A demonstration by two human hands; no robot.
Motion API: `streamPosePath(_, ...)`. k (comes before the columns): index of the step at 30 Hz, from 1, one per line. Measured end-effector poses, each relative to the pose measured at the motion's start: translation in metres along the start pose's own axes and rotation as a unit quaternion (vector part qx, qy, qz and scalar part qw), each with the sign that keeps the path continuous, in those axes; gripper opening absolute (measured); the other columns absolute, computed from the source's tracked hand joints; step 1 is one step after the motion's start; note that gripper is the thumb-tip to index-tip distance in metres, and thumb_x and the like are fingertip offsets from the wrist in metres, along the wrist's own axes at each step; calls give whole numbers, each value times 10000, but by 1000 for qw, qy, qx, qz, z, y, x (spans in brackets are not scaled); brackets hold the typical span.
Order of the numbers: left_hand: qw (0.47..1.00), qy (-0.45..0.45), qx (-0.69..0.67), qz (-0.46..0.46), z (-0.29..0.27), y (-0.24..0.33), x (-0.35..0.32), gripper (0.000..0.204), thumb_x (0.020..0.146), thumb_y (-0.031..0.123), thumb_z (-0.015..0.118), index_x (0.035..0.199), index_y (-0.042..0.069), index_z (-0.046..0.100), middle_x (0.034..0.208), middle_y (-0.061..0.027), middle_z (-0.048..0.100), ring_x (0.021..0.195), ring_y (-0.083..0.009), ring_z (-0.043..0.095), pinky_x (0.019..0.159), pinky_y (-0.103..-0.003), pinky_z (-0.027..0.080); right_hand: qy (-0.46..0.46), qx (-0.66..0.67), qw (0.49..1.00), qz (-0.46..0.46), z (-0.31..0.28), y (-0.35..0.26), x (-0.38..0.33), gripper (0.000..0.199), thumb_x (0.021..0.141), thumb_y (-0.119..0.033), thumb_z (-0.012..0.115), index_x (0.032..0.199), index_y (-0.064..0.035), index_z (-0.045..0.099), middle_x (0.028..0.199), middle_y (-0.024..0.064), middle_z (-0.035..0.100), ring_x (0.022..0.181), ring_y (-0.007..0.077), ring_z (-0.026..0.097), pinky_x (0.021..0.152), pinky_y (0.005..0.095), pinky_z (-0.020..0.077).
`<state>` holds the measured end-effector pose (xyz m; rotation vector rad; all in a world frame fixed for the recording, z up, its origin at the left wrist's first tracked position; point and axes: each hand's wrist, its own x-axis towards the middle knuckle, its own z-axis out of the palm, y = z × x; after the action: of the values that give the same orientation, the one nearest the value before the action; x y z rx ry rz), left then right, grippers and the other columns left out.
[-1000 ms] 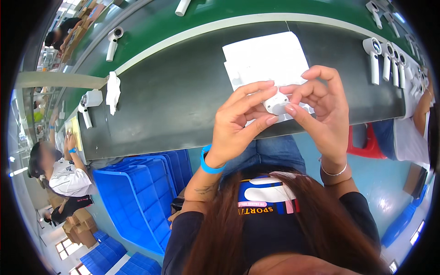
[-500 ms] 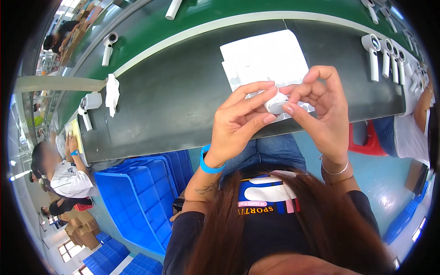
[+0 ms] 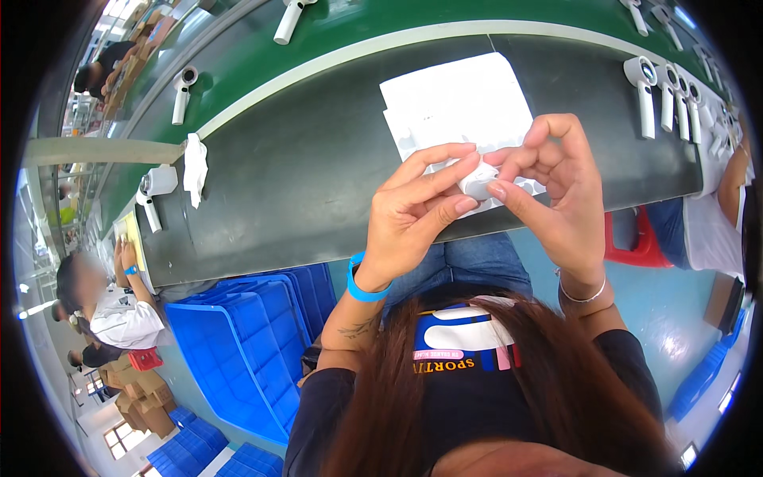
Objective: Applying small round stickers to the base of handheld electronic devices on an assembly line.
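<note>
A small white rounded piece (image 3: 477,186) with a smooth grey-white face is held above the near edge of the dark workbench. My left hand (image 3: 412,199) grips it from the left between thumb and fingers. From the right, my right hand (image 3: 563,187) pinches its edge with thumb and fingertips, the other fingers curled. The fingers cover part of the piece, so its exact kind cannot be made out. Behind my hands lie white sheets (image 3: 453,99) on the bench, the lower one showing grey rounded marks partly hidden by my fingers.
Several white handheld devices with round heads (image 3: 640,73) stand in a row at right. Another device (image 3: 151,191) and a crumpled white cloth (image 3: 195,168) lie left. More devices (image 3: 183,95) lie on the green belt (image 3: 350,32). Blue crates (image 3: 238,342) sit lower left; co-workers sit either side.
Devices on the green belt have shifted slightly left. My hands keep nearly the same hold on the white piece, which looks slightly turned. The co-worker at left has moved a little.
</note>
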<state>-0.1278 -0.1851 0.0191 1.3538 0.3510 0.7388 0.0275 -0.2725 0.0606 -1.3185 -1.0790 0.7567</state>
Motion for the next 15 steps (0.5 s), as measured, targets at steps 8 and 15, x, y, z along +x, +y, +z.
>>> streamPosePath(8, 1000, 1, -3, -10, -1, 1, 0, 342, 849, -60, 600, 1186, -4, 604, 1268, -121, 502, 1000, -160, 589, 823, -252, 539, 6, 8, 1000, 8, 1, -2, 0, 405, 766, 59, 663, 1038, -74, 393, 787, 59, 620, 933, 174, 636, 824, 260, 475)
streamPosePath(15, 999, -13, 31, 5, 1, 2, 0, 349, 855, -68, 575, 1201, -28, 575, 1289, -181, 477, 979, -212, 604, 837, -366, 571, 16, 6, 1000, 20, 2, -1, -1, 411, 758, 63, 658, 1035, -72, 386, 773, 54, 611, 920, 173, 637, 822, 264, 475)
